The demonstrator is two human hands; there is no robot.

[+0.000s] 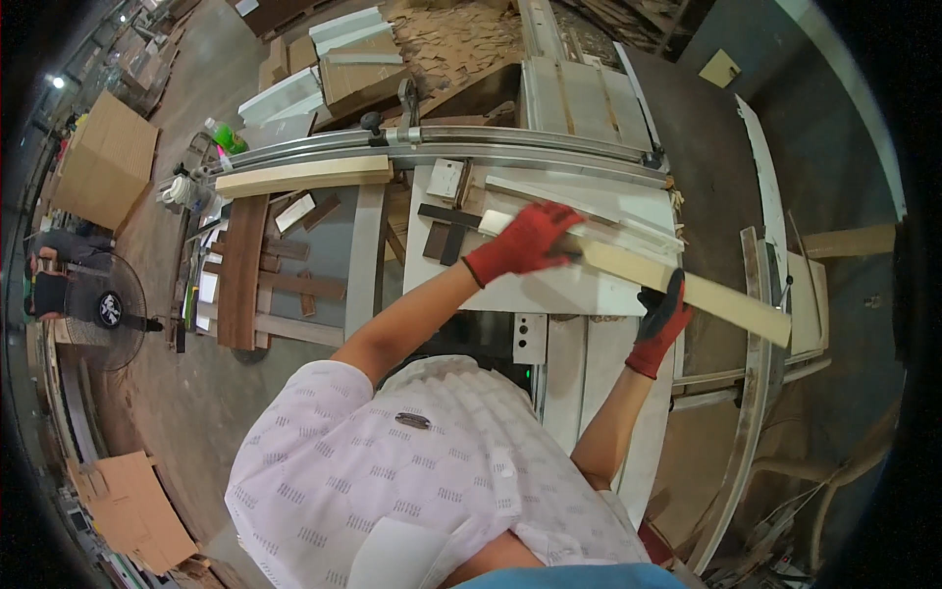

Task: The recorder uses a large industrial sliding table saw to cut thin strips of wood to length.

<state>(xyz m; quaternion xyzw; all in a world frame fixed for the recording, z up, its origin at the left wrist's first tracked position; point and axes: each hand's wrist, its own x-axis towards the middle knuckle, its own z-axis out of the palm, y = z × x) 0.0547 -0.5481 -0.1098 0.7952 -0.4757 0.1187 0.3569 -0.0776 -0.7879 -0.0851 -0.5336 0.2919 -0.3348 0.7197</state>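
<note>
A long pale wooden strip [726, 301] slants from the middle of the white-topped work table [520, 297] out past its right side. My left hand [525, 240], in a red glove, is closed over the strip near its left end, the fingers bent across it. Farther right, my right hand [662, 316], in a red glove with dark palm and fingers, grips the strip's near edge with the thumb upright against it; its other fingers are partly hidden. Dark short pieces [444, 240] and a white block [448, 182] lie left of my left hand.
Along the table's far side runs a metal rail [442, 149]. Light strips [304, 177] and brown boards [242, 265] lie on the left-hand frame. A standing fan [110, 309] and a person [49, 280] are far left. Wood scraps [456, 49] are heaped beyond the rail.
</note>
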